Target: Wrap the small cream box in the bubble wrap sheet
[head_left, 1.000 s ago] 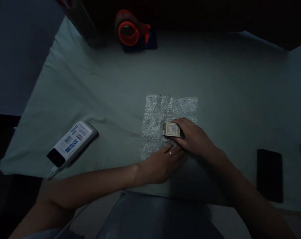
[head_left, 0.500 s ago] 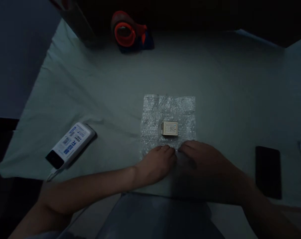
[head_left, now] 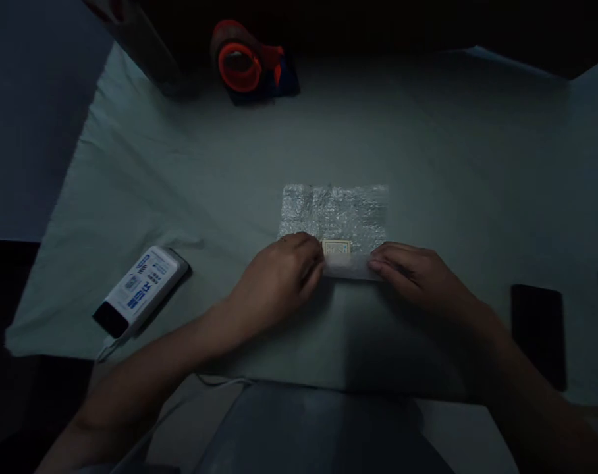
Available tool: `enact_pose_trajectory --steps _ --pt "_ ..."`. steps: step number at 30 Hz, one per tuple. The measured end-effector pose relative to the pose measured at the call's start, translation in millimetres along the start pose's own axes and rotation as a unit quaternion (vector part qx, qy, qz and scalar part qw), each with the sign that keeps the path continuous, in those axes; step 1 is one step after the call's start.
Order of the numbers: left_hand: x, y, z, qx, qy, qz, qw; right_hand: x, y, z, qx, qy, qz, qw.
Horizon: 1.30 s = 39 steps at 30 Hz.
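Observation:
A sheet of bubble wrap (head_left: 348,209) lies on the cloth-covered table, its near edge folded up over the lower part of a small cream box (head_left: 336,247) with printing on top. At the left end of that fold, my left hand (head_left: 284,273) is closed with fingers and thumb on the wrap. Opposite it, my right hand (head_left: 407,266) pinches the fold's right end. The box's top face shows between my hands; its near side is hidden under the folded layer.
An orange and blue tape dispenser (head_left: 244,66) stands at the back. To the left lies a white device (head_left: 143,286) with printed labels and a cable. A dark phone-like slab (head_left: 539,336) rests at the right. The pale green tablecloth (head_left: 205,164) has creases.
Both hands have moved forward and a little apart, bringing the near edge of the bubble wrap up and over the front of the box. The view has shifted slightly.

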<state>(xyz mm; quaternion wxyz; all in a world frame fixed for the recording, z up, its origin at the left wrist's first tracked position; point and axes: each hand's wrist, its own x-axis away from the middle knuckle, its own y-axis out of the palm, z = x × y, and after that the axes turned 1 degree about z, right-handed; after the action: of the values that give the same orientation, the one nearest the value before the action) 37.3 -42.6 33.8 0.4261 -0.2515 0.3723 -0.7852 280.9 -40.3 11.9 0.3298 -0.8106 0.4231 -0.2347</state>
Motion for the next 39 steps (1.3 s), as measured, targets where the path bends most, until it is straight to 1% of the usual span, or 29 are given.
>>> enact_pose_trajectory --steps 3,5,9,11,13,17,19,20,23,24,25,26,28,29,31,33,34,36,38,39 --pt "-18.4 6.7 -15.8 0.05 -0.047 0.023 0.997 -8.1 1.7 5.1 0.004 0.017 0.025 1.0" --pt "-27.5 13.5 -24.7 0.103 -0.074 0.037 0.991 -12.7 2.8 8.5 0.004 0.027 0.031 0.999" --pt "-36.0 26.2 -36.3 0.227 -0.129 0.043 0.964 -19.6 4.1 13.9 0.0 0.053 0.039 0.998" --pt "-37.8 30.7 -40.0 0.246 -0.157 0.042 0.956 -22.4 5.5 15.9 -0.002 0.074 0.041 0.996" --pt "-39.3 33.5 -42.1 0.243 -0.178 0.043 0.952 -25.0 7.9 18.3 -0.003 0.091 0.043 0.995" --pt "-42.1 34.0 -41.5 0.243 -0.194 0.044 0.949 -28.4 14.9 23.6 0.021 0.101 0.051 0.993" --pt "-42.8 33.0 -40.0 0.243 -0.196 0.043 0.949 -27.6 17.8 23.9 0.046 0.09 0.071 0.992" --pt "-42.9 32.6 -39.4 0.243 -0.197 0.042 0.949 -26.4 18.9 22.6 0.066 0.078 0.094 0.99" --pt "-42.8 31.9 -38.1 0.246 -0.195 0.034 0.949 -20.5 21.9 13.0 0.14 0.011 0.187 0.972" --pt "-42.9 31.7 -38.0 0.247 -0.196 0.031 0.948 -18.6 23.4 8.5 0.159 -0.019 0.2 0.967" --pt "-43.2 31.6 -38.0 0.246 -0.199 0.03 0.948 -17.2 25.3 4.0 0.171 -0.052 0.195 0.964" --pt "-43.7 31.4 -38.3 0.244 -0.201 0.027 0.948 -16.5 27.7 -0.1 0.174 -0.084 0.176 0.965" --pt "-44.8 30.2 -39.6 0.235 -0.199 0.019 0.951 -17.4 33.4 -6.3 0.17 -0.134 0.116 0.969" --pt "-45.2 29.2 -40.7 0.232 -0.192 0.01 0.954 -18.8 36.2 -8.2 0.169 -0.145 0.09 0.971" --pt "-44.9 26.1 -44.2 0.228 -0.168 -0.008 0.959 -22.7 40.5 -10.1 0.173 -0.137 0.057 0.974" --pt "-42.5 21.4 -49.2 0.202 -0.151 -0.01 0.968 -26.1 42.4 -11.1 0.175 -0.115 0.036 0.977" --pt "-40.6 18.6 -52.1 0.169 -0.148 0.001 0.974 -27.2 42.4 -11.6 0.174 -0.107 0.03 0.978" --pt "-35.7 12.6 -58.0 0.072 -0.147 0.034 0.986 -28.2 41.7 -12.9 0.168 -0.101 0.023 0.98" --pt "-31.0 7.0 -62.5 -0.011 -0.145 0.051 0.988 -28.0 40.7 -13.9 0.164 -0.098 0.02 0.981" --pt "-29.2 4.5 -63.9 -0.037 -0.148 0.049 0.987 -27.7 40.4 -14.1 0.163 -0.096 0.02 0.982"
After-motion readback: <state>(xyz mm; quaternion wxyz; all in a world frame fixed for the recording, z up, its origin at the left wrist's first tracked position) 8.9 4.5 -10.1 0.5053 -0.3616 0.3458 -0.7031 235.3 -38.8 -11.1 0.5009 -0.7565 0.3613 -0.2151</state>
